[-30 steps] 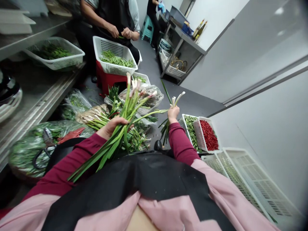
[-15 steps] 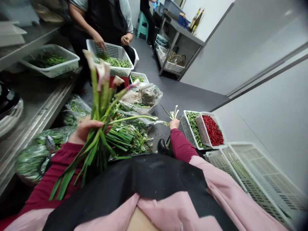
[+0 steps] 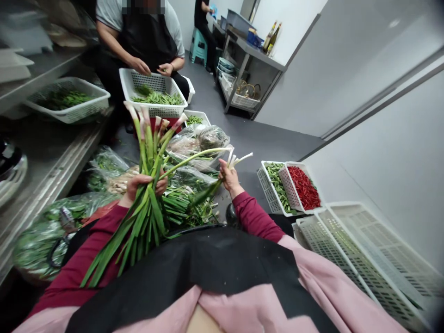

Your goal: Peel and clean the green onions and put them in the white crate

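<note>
My left hand point(image 3: 137, 187) is closed around a bunch of green garlic point(image 3: 149, 152), purplish-white root ends up, long green leaves hanging over my sleeve. One stalk sticks out sideways from it toward the right. In my right hand point(image 3: 229, 178) I grip a few thinner green garlic stalks point(image 3: 236, 159) by their upper part; their white ends poke out above the fingers and the leaves trail down to the left. The tip of the sideways stalk reaches these white ends; whether my right fingers touch it I cannot tell. Below lies a pile of loose green garlic point(image 3: 180, 206).
A person point(image 3: 145, 41) sits opposite, both hands over a white basket point(image 3: 154, 110) of green pods. Filled plastic bags point(image 3: 204, 138) lie on the floor. To the right are baskets of green pods point(image 3: 275, 173) and red chillies point(image 3: 303, 187). A metal shelf point(image 3: 65, 171) edges the left.
My right hand has come left and nearer to the bunch, bringing its stalks along. The bunch in my left hand has dropped slightly. The other person's hands have drawn closer together.
</note>
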Motion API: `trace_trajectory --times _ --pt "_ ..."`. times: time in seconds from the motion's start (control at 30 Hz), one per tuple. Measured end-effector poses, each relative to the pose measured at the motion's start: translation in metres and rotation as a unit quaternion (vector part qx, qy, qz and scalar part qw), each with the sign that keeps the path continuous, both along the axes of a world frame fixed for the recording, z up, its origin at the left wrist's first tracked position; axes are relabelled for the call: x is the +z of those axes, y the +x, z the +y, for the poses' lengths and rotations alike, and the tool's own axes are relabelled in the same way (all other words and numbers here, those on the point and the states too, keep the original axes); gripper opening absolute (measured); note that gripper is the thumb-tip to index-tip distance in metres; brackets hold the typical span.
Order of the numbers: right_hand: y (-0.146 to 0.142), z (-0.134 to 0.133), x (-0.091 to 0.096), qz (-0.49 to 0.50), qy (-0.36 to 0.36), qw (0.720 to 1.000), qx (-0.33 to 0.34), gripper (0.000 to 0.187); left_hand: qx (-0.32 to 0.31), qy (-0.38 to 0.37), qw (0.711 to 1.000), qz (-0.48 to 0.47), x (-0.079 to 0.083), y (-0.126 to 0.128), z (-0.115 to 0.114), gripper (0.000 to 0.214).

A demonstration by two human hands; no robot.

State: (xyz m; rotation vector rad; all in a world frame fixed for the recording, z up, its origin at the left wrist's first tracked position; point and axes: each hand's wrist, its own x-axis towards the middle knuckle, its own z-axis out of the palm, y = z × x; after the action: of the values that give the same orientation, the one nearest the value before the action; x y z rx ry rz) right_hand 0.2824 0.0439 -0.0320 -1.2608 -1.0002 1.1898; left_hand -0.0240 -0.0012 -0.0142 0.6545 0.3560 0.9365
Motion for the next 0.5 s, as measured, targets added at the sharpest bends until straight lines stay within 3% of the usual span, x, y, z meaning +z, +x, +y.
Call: trace_trajectory --times 0.1,0.2,0.3,0.5 --pt "-0.019 0.002 0.043 0.184 0.039 0.982 0.032 0.030 -0.052 0.003 0.999 -0.008 -0.004 0.013 0.002 0.030" --pt "-0.027 -0.003 0.069 0.248 0.040 0.968 0.020 0.026 -0.075 0.004 0.997 -0.004 -0.005 0.022 0.004 0.029" --pt "-0.026 -0.010 0.078 0.255 0.047 0.965 0.033 0.031 -0.079 -0.001 0.997 0.002 -0.004 0.025 0.005 0.028" --pt "-0.026 -0.008 0.078 0.228 0.069 0.971 -0.007 0.040 -0.093 -0.019 0.996 0.004 -0.007 0.027 0.004 0.032"
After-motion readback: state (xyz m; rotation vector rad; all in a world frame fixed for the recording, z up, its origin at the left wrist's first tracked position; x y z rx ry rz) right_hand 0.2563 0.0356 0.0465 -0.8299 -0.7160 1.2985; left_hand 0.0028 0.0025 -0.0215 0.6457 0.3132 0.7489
